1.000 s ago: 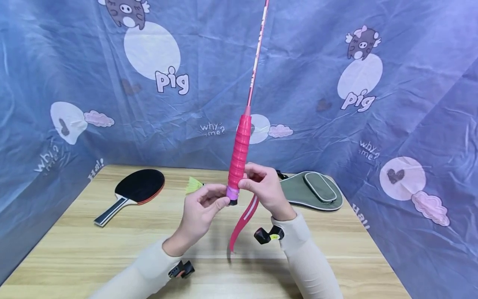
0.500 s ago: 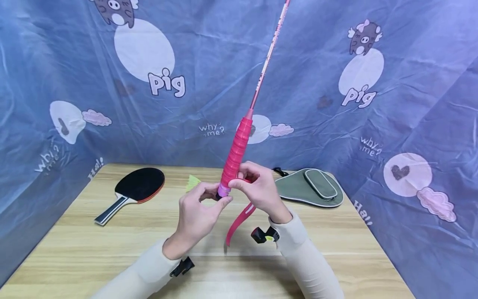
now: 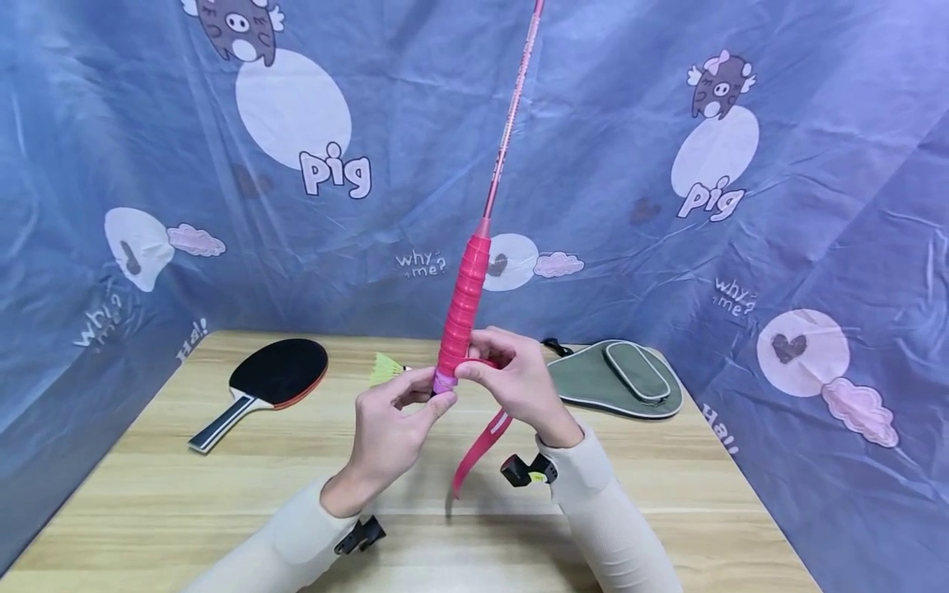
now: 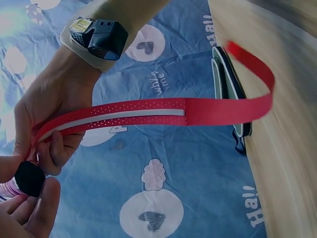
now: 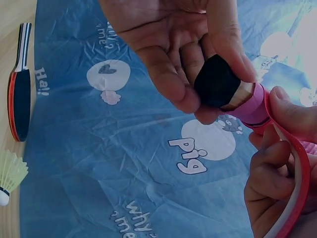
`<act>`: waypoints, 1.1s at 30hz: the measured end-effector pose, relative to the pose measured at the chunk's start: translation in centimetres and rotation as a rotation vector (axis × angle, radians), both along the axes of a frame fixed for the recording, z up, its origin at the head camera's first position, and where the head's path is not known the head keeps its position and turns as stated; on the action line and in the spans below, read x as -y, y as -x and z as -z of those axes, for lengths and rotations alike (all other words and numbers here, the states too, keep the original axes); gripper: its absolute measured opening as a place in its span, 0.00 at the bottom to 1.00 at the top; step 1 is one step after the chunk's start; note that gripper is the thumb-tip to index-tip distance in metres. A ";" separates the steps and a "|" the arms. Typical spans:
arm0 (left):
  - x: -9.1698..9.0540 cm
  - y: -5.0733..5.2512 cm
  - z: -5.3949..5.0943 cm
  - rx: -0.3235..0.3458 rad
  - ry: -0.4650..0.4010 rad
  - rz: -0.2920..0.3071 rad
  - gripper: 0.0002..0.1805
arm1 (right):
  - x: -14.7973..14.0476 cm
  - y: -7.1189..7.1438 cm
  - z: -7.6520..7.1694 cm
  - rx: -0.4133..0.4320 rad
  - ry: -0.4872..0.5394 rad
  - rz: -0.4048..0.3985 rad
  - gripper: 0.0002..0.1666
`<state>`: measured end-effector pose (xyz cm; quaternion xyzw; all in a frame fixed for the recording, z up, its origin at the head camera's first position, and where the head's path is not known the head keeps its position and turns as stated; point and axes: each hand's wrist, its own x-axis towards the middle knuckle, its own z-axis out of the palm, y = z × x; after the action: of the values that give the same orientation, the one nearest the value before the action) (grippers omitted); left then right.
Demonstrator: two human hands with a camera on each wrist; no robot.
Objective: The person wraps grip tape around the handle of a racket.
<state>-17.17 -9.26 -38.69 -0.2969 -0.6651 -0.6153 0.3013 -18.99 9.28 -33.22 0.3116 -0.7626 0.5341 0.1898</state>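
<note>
A badminton racket with a red-pink wrapped handle (image 3: 463, 301) stands slanted above the table; its head is out of view. My left hand (image 3: 389, 424) pinches the bottom of the handle, by the black butt cap (image 5: 216, 82). Just above the cap, a short purple stretch (image 5: 252, 106) and a bit of bare wood show in the right wrist view. With thumb and fingers, my right hand (image 3: 515, 383) pinches the grip tape (image 4: 213, 111) against the lower handle. The loose end of that tape, perforated and with a pale strip along it, hangs below the right hand.
On the table (image 3: 222, 511), a black table tennis bat (image 3: 278, 371) lies at the left. A yellow shuttlecock (image 3: 385, 368) lies behind the left hand, and a green bat case (image 3: 615, 379) at the back right. A blue patterned cloth (image 3: 415, 189) encloses the table.
The racket and both hands have shifted slightly left since a second ago. Its shaft leaned further right at half a second ago and now stands somewhat more upright. The pinches persist.
</note>
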 end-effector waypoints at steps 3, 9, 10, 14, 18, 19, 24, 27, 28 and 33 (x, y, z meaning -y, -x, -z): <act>0.0 0.0 0.0 0.016 -0.006 0.046 0.17 | -0.2 0.0 0.1 0.018 -0.002 -0.017 0.19; 0.0 0.0 0.2 0.010 0.008 0.105 0.16 | -0.5 0.0 -0.1 0.036 -0.026 -0.060 0.14; 0.0 0.0 0.2 0.006 0.012 0.114 0.17 | -0.5 0.0 -0.2 0.035 -0.033 -0.067 0.12; 0.0 0.0 0.2 0.011 0.010 0.185 0.17 | -0.7 -0.1 -0.5 0.034 -0.056 -0.103 0.09; 0.1 -0.2 0.1 0.071 -0.019 0.308 0.17 | -0.8 -0.4 -0.8 0.031 -0.060 -0.151 0.10; 0.1 -0.2 0.0 0.090 -0.032 0.343 0.17 | -0.9 -0.4 -0.9 0.030 -0.059 -0.162 0.10; 0.2 -0.2 0.1 0.131 -0.086 0.482 0.16 | -1.0 -0.4 -0.9 0.023 -0.051 -0.195 0.09; 0.1 -0.1 0.3 0.119 -0.101 0.539 0.15 | -1.2 -0.4 -0.7 0.043 -0.031 -0.228 0.11; 0.1 0.0 0.3 0.119 -0.104 0.556 0.15 | -1.2 -0.4 -0.6 0.049 -0.024 -0.240 0.12; 0.1 0.1 0.4 0.140 -0.129 0.641 0.14 | -1.4 -0.4 -0.5 0.066 0.003 -0.283 0.19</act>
<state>-17.26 -9.41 -39.10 -0.4284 -0.5167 -0.7385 0.0639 -18.61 10.67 -32.72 0.3979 -0.7161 0.5668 0.0876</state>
